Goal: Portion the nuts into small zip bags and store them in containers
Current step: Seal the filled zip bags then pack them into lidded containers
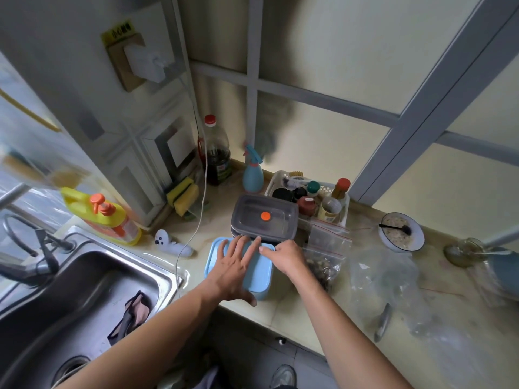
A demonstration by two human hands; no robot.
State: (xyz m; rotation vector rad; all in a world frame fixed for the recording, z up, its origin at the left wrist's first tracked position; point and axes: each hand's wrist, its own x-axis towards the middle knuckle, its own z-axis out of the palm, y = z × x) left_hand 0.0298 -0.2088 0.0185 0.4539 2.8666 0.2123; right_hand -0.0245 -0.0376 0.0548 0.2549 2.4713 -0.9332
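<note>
pressing blue container lid (pixel 259 273): left hand (pixel 234 266) flat, right hand (pixel 286 258) curled at edge.

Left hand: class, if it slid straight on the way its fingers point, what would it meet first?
Probably the grey container just beyond the blue container that the left hand rests on.

Both bare forearms reach forward from the bottom edge and converge over the pale blue rectangular plastic container (pixel 262 272). The left hand (pixel 234 269) lies flat, palm down, on the container's lid, fingers straight and spread, thumb stretched toward its near edge. The right hand (pixel 286 258) sits at the container's right far corner, knuckles up, fingers bent downward over the lid's edge, thumb extended leftward until its tip meets the left hand's index finger. Both wrists are nearly straight.
</note>
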